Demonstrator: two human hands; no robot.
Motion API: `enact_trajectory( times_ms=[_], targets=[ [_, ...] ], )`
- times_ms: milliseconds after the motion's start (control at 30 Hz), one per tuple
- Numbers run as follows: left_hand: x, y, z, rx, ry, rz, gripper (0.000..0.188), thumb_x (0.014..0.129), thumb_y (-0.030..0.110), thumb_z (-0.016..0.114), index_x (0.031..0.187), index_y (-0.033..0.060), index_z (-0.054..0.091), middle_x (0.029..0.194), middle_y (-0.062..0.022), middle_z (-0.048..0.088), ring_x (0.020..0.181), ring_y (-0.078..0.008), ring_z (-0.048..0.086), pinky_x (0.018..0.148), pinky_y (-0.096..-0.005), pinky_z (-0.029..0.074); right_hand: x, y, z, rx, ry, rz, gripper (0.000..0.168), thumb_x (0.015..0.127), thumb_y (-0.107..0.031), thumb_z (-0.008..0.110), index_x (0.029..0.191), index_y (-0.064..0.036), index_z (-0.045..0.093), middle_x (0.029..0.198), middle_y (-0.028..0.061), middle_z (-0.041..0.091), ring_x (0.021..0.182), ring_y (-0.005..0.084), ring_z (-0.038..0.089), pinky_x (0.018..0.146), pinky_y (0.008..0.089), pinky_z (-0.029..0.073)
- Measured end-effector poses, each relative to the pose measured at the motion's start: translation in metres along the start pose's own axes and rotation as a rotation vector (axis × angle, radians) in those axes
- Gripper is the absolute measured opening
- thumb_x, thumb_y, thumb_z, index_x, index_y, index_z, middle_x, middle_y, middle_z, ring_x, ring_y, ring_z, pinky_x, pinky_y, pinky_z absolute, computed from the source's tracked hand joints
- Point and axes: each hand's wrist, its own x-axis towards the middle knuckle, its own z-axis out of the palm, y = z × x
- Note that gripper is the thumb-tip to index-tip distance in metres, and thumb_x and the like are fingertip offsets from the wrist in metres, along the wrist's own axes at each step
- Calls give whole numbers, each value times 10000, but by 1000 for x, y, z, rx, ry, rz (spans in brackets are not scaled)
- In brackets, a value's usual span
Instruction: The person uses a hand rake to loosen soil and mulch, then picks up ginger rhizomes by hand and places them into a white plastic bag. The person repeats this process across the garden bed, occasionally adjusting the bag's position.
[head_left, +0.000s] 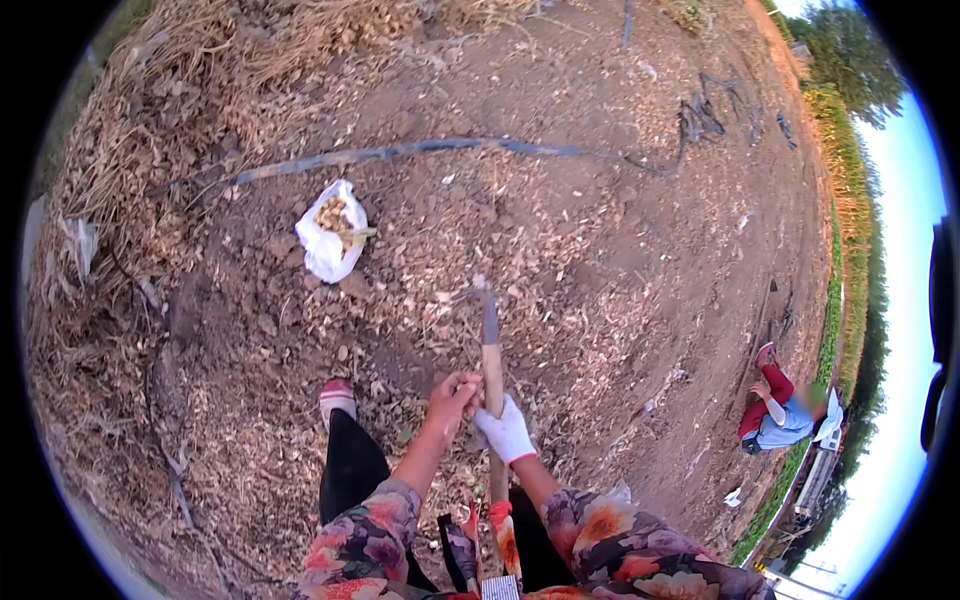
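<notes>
My right hand (510, 431), in a white knit glove with a red cuff edge, is wrapped around the wooden handle of a long hand tool (492, 375), likely a hoe. The handle runs from my body out to a dark metal socket, and the head beyond it is blurred against the soil. My left hand (454, 405) is bare, its fingers curled just left of the handle. Whether it pinches something small is unclear. Beyond the hands, to the left, a white plastic bag (322, 251) lies open with tan pods, apparently peanuts (334, 217), inside.
A flat dark irrigation hose (375, 154) crosses the soil beyond the bag. Dried plant stalks (187, 82) are heaped at the far left. Another person (780, 427) sits on the ground at right, with a truck (817, 480) behind. My shoe (337, 397) stands left of the hands.
</notes>
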Motion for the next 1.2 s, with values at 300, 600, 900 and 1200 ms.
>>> enact_trajectory(
  times_ms=[300, 600, 900, 1200],
  targets=[
    [-31, 2, -25, -172, 231, 52, 214, 951, 192, 578, 1034, 8, 648, 830, -29, 618, 648, -72, 537, 563, -216, 428, 70, 104, 78, 1011, -368, 230, 94, 968, -164, 505, 1015, -84, 523, 716, -2, 539, 579, 116, 529, 567, 237, 456],
    [-38, -14, -40, -343, 319, 73, 267, 918, 22, 455, 1124, -2, 623, 872, -58, 617, 703, -105, 571, 586, -221, 443, 103, 106, 152, 107, -171, 56, 153, 908, -167, 583, 1021, -78, 530, 660, 3, 528, 523, 122, 516, 492, 256, 433],
    [-48, -17, -37, -119, 194, -69, 238, 936, 42, 470, 1128, 39, 611, 835, -33, 615, 634, -54, 518, 512, -203, 406, 18, 113, 99, 124, -64, 76, 238, 848, -170, 661, 1027, -73, 538, 604, 9, 517, 468, 127, 502, 417, 275, 410],
    [-52, -17, -45, -153, 280, 40, 137, 967, 76, 527, 1078, 34, 596, 890, -56, 647, 535, -42, 450, 462, -182, 345, 107, 77, 164, 73, -92, 42, 247, 838, -183, 676, 1017, -77, 544, 603, 14, 520, 464, 130, 502, 405, 288, 414]
  ],
)
